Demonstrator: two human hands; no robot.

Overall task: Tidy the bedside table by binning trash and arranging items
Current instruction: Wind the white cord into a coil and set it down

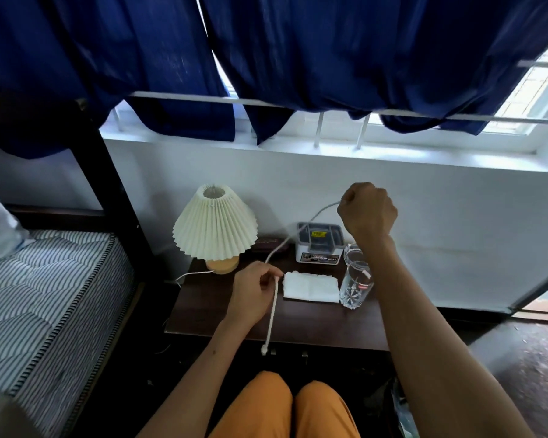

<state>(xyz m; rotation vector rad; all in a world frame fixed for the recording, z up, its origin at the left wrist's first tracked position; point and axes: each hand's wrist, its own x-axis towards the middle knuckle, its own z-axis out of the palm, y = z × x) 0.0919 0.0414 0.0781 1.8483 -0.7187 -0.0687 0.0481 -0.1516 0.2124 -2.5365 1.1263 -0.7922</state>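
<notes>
Above table [203, 311]: 2 hands [253, 292], 1 cord [271, 314]

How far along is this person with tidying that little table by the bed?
Partway, by the look of it. The folded white cloth lies flat beside the glass, with the lamp and grey organiser box standing at the back of the table. In hand: a white cable, held taut between the left hand and the raised right hand. It is not yet put away. No bin is in view.
</notes>
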